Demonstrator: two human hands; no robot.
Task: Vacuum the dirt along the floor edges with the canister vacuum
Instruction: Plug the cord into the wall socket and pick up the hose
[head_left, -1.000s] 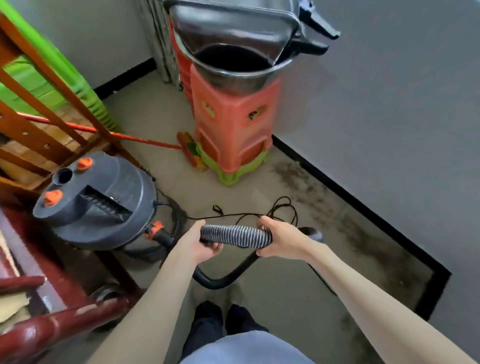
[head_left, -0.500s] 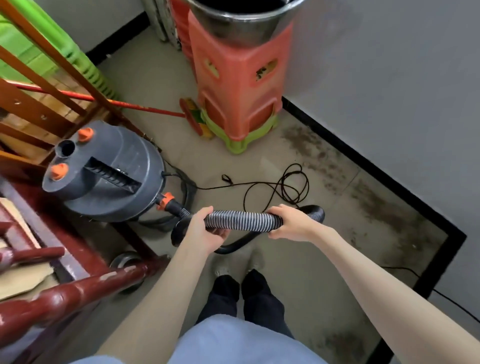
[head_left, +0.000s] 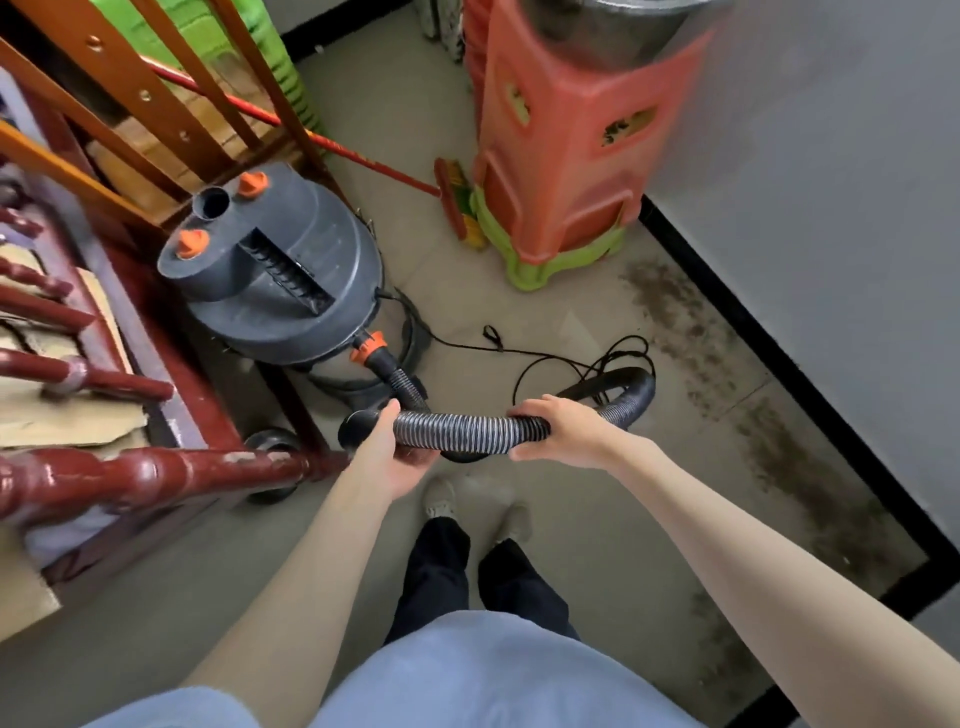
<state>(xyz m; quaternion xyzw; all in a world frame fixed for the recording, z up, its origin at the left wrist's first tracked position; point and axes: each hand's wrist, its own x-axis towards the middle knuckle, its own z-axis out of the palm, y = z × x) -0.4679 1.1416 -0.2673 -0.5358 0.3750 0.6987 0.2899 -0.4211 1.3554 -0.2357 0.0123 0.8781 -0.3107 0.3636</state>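
Note:
The dark grey canister vacuum (head_left: 280, 280) with orange knobs stands on the floor at left centre. Its ribbed grey hose (head_left: 467, 430) leaves an orange coupling, loops, and runs level in front of me. My left hand (head_left: 387, 452) grips the hose near its black end piece. My right hand (head_left: 558, 434) grips the hose further right, where it bends back in a curve. A band of dark dirt (head_left: 748, 410) lies on the floor along the black skirting of the right wall.
A stack of orange plastic stools (head_left: 561, 156) on a green one stands by the wall, with a metal pot on top. A red-handled broom (head_left: 363, 161) leans beside it. Dark red wooden furniture (head_left: 130, 467) crowds the left. A black power cord (head_left: 566, 358) lies coiled on the floor.
The view has tilted further down and drawn closer. Both hands keep their grip on the hose, which now sits a little lower and nearer my feet.

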